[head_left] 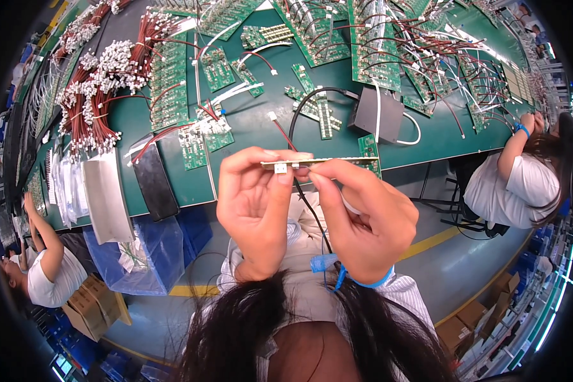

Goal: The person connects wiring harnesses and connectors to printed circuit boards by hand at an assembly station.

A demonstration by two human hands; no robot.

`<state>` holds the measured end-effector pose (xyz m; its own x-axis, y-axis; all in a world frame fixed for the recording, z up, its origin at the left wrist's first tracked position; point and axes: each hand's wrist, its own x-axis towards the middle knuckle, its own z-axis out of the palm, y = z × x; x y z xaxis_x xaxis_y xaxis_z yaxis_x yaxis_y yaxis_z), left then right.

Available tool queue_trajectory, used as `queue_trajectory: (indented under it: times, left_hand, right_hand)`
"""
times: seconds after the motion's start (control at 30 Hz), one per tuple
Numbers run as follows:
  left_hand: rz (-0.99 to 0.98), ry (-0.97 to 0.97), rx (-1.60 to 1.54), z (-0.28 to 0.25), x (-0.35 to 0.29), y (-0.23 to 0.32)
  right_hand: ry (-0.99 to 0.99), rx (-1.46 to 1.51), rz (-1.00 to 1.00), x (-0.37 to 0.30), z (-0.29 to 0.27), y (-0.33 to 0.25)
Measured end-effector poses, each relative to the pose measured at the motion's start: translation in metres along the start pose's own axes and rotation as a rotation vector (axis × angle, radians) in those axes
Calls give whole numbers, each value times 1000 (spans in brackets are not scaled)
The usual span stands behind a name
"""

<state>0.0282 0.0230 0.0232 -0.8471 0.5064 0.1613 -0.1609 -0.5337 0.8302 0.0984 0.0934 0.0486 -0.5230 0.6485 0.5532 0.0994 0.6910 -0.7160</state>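
Note:
Between my two hands a thin green circuit board [344, 160] is held nearly edge-on, with a white connector [280, 168] at its left end. My left hand [256, 210] pinches that end between thumb and fingers. With thumb and forefinger closed on its middle, my right hand [366, 216] grips the same board. A short red-and-dark cable [280, 130] with a white plug rises behind the board; whether it joins the board is hidden. A blue wrist strap [363, 280] circles my right wrist.
Panels of circuit boards [379, 51] with wires cover the green table [248, 127]. Bundled red cables [95, 108] lie at left, near a metal tray [108, 197] and a black block [154, 181]. A dark grey box [377, 116] stands ahead. Co-workers [512, 181] sit at both sides.

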Motion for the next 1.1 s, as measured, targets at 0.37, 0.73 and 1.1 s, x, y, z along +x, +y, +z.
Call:
queue_trajectory:
  times: [0.37, 0.73, 1.1]
  left_hand:
    - [-6, -34, -10, 0, 0, -2]
    - [-48, -69, -79, -4, 4, -5]
    - [18, -57, 72, -16, 11, 4]
  right_hand:
    - [-38, 42, 111, 2, -4, -4]
    - [-86, 39, 139, 3, -4, -5]
    - [-251, 205, 130, 2, -11, 7]
